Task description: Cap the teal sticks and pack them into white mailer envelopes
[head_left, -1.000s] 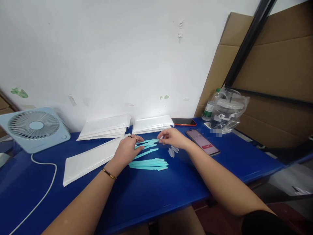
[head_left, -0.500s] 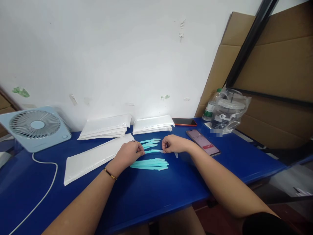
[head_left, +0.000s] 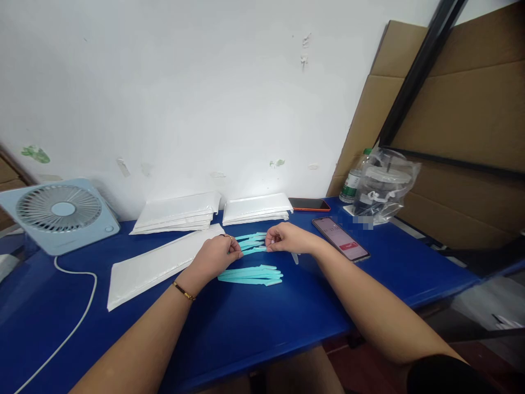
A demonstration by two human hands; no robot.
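My left hand (head_left: 217,254) pinches the handle end of a turquoise eyebrow razor (head_left: 253,250) between thumb and fingertips. At the razor's other end, my right hand (head_left: 283,239) is closed with its fingertips at the blade tip; whether they grip a small cover there is hidden. Just behind this razor lie several more turquoise razors (head_left: 251,237), partly covered by my hands. A neat group of turquoise razors (head_left: 251,274) lies nearer me on the blue table. Beside my right hand rests a small clear piece (head_left: 296,258), like a blade cover.
White padded envelopes are stacked at the left (head_left: 176,212) and centre (head_left: 257,208) by the wall, with a long one (head_left: 153,271) in front. A fan (head_left: 61,213) stands left; phones (head_left: 342,239), a bottle (head_left: 351,183) and a bagged cup (head_left: 385,186) are right.
My right hand has moved a little left and upward along the razor, nearer to my left hand. The left hand has barely moved and keeps its pinch.
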